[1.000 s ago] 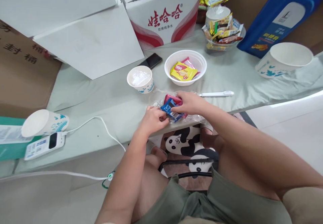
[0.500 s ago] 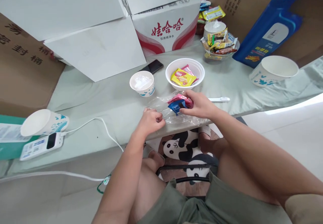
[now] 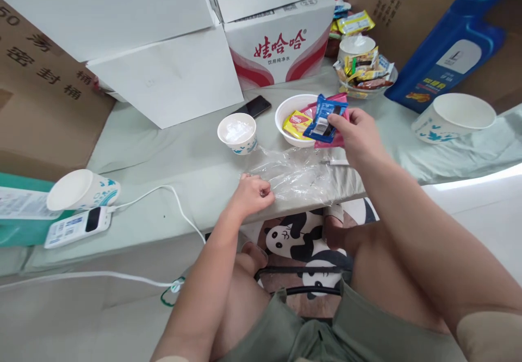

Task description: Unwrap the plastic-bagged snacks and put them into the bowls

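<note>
My right hand point(image 3: 361, 133) grips snack packets by their right side: a blue packet point(image 3: 323, 120) in front and a pink packet point(image 3: 341, 113) behind it. They hang over the right rim of a white bowl point(image 3: 285, 132). Inside the bowl lies a yellow wafer packet point(image 3: 297, 124), with pink wrapping beside it partly hidden by the held packets. My left hand point(image 3: 253, 194) rests near the table's front edge, its fingers curled on the left end of a crumpled clear plastic bag point(image 3: 299, 176). No packet shows in that bag.
A paper cup point(image 3: 238, 143) with clear plastic inside stands left of the bowl, near a dark phone point(image 3: 259, 105). A white-handled tool point(image 3: 338, 162) lies by the bag. Behind are a snack-filled bowl point(image 3: 369, 87), a blue bottle point(image 3: 444, 52) and a paper tub point(image 3: 448, 120). A power bank point(image 3: 77, 229) lies left.
My right hand has lifted the blue and pink packets off the plastic bag and carried them up and right to the bowl. The left hand has stayed by the bag.
</note>
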Motion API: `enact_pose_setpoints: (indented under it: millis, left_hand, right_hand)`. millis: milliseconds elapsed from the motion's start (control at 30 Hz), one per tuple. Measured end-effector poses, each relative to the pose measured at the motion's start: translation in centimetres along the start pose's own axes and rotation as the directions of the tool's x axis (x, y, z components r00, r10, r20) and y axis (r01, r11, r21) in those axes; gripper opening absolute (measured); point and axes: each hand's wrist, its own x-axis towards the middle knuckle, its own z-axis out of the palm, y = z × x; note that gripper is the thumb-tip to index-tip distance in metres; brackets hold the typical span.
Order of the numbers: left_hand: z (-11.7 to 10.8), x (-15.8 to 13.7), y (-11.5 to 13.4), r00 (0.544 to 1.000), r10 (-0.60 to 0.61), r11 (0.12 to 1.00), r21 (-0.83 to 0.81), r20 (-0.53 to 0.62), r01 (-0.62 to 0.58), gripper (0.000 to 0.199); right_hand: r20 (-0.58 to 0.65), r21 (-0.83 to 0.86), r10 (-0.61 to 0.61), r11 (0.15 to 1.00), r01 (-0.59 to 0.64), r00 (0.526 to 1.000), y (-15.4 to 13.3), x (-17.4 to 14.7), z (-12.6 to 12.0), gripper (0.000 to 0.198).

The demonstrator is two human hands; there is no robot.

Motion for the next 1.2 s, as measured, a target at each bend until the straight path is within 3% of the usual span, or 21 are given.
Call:
enact_pose_setpoints:
  millis: [100,200,300,400,467,567,633,700,800,900,967,1033,1133,1200]
  left_hand:
    - [0.2,-0.1,0.0,1.0,0.009,1.0,0.005,0.003,-0.009,0.026]
    - [0.2,-0.4,0.0,1.0,0.019,1.0,0.013,-0.002,-0.019,0.026]
    - [0.0,-0.6,0.2,1.0,0.028,1.0,0.006,-0.011,-0.028,0.026]
    - [-0.1,-0.5,0.4,1.0,0.012,1.0,0.0,-0.028,-0.012,0.028]
    - [0.0,-0.2,0.6,0.998,-0.006,1.0,-0.017,-0.061,0.005,0.03]
    - [0.1,0.3,0.9,0.992,-0.011,0.995,-0.097,-0.125,-0.001,0.033]
    - [0.1,0.4,1.1,0.989,-0.019,0.983,-0.186,-0.148,-0.009,0.033]
    - [-0.1,0.5,1.0,0.985,-0.068,0.963,-0.267,-0.16,0.023,0.028]
    - [-0.6,0.5,0.1,0.948,-0.243,0.937,-0.302,-0.207,0.174,0.02]
    - [-1.1,0.5,-1.3,0.884,-0.375,0.917,-0.25,-0.278,0.311,0.016]
    - [-1.4,0.3,-2.0,0.851,-0.41,0.909,-0.221,-0.327,0.353,0.014]
    - [-1.8,0.1,-2.3,0.853,-0.392,0.917,-0.217,-0.345,0.334,0.018]
    - [-2.3,-0.3,-1.7,0.962,-0.161,0.966,-0.236,-0.22,0.108,0.018]
    - [-2.5,-0.6,-1.0,0.996,0.008,0.966,-0.257,-0.086,-0.03,0.021]
  right_hand:
    - [-0.033,-0.174,-0.048,0.984,0.041,0.998,0.3,2.4,0.5,0.035]
    - [-0.043,-0.373,-0.227,0.907,0.195,0.973,0.2,3.4,0.3,0.036]
    - [-0.007,-0.523,-0.413,0.778,0.348,0.911,-0.6,1.7,-0.9,0.03]
    - [0.182,-0.524,-0.477,0.693,0.495,0.86,-1.2,-2.4,-1.9,0.018]
    - [0.44,-0.451,-0.429,0.655,0.607,0.789,-1.1,-5.5,-2.1,0.018]
    - [0.741,-0.418,-0.218,0.591,0.69,0.635,0.0,-8.7,-1.7,0.043]
    - [0.79,-0.5,-0.049,0.524,0.69,0.611,0.8,-9.4,-1.3,0.055]
    - [0.812,-0.535,0.059,0.475,0.699,0.581,1.3,-9.3,-1.1,0.044]
    - [0.891,-0.424,0.07,0.482,0.767,0.449,1.1,-8.8,-1.2,0.018]
    - [0.935,-0.321,0.046,0.532,0.784,0.352,0.3,-8.8,-1.9,0.015]
    - [0.937,-0.31,0.046,0.569,0.761,0.347,0.0,-8.6,-2.7,0.014]
    - [0.914,-0.353,0.054,0.598,0.719,0.403,-0.2,-8.1,-3.6,0.012]
    - [0.837,-0.437,0.055,0.665,0.606,0.544,-0.5,-7.0,-4.8,0.007]
    - [0.789,-0.451,0.056,0.729,0.516,0.611,-0.7,-6.2,-5.2,0.013]
